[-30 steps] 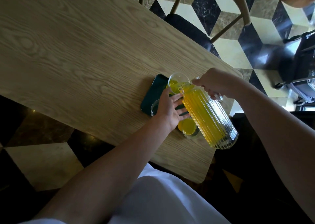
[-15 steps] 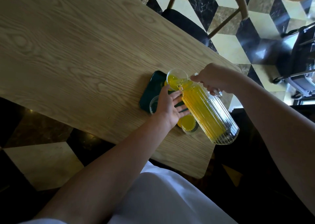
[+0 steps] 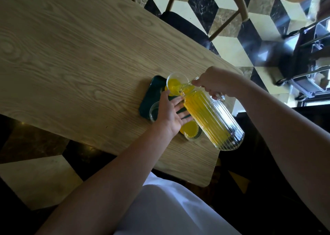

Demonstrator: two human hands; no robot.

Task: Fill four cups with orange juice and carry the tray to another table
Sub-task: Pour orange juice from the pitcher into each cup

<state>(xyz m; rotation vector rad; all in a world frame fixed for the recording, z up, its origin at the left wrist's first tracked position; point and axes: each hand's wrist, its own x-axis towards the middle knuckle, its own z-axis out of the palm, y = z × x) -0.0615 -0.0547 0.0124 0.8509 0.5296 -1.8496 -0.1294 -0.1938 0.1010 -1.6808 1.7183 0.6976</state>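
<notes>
Head view, pouring. My right hand [image 3: 217,82] grips the handle of the ribbed glass jug [image 3: 212,117], tilted over the far cup [image 3: 176,82]; my left hand [image 3: 169,113], fingers straight, steadies the tray [image 3: 151,95] near the table [image 3: 71,56] edge. Jug: probably heavy, slippery, breakable; best held by the handle. Full cup [image 3: 192,130] and empty cup [image 3: 154,111] crowd the tray; a chair [image 3: 184,26] stands beyond.
</notes>
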